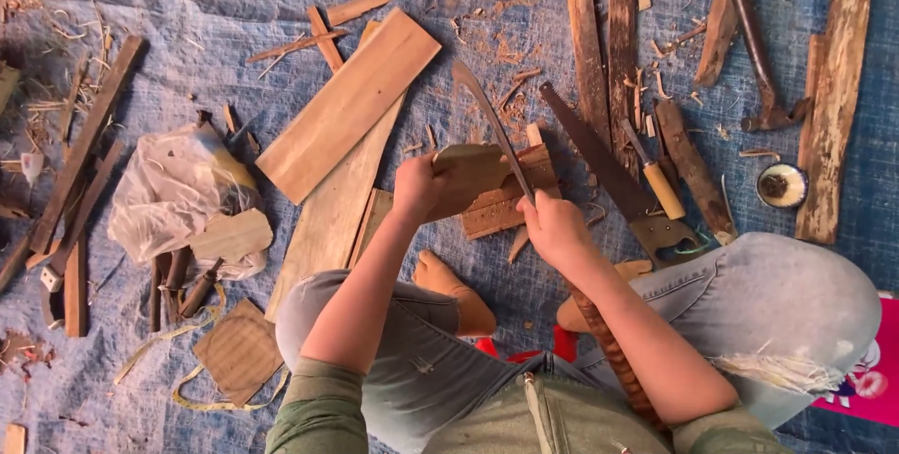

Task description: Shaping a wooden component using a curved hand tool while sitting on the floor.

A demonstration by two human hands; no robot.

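Wood piece (468,173) in left hand (419,189); right hand (552,227) holds knife (492,126).

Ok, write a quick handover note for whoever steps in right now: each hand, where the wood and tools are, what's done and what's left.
Left hand: grip on a small flat tan wooden piece, held over a short wooden block.
Right hand: grip on a long curved-blade knife, blade lying against the piece's edge.
Nearby: dark-bladed handsaw right of the block, pale planks to the left, all on the blue tarp.
Done: shavings litter the tarp, so some carving has happened.
Left: cannot tell how close the piece is to its final shape.
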